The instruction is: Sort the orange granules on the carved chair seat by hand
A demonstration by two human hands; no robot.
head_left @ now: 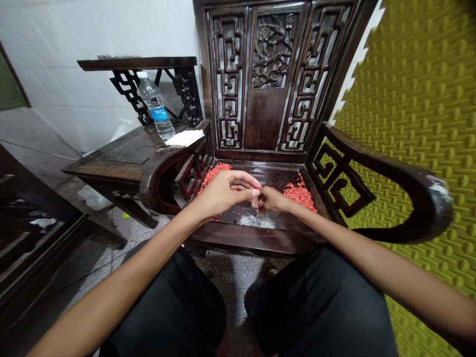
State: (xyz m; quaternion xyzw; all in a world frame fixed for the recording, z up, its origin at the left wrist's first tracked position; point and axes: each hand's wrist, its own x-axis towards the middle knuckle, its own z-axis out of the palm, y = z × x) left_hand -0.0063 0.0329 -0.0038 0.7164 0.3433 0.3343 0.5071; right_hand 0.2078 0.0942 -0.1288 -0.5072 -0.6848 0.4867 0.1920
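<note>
Pinching over a dark carved chair seat [253,239]: right hand [273,199] with fingers closed tight, left hand [223,193] with fingers curved, their tips meeting the right hand's; any grain between them too small to make out. Two loose heaps of red grains [300,196] on the seat, one at each side, the nearer edge of one partly hidden by the left hand. A thin patch of white grains [256,221] at centre, just below the hands. Grains probably light, hard and slippery, apt to scatter at a brush; best taken singly between fingertips, from a heap's edge. Off to the left, on a tabletop [126,148], a water bottle [156,106] and a paper napkin [185,138].
</note>
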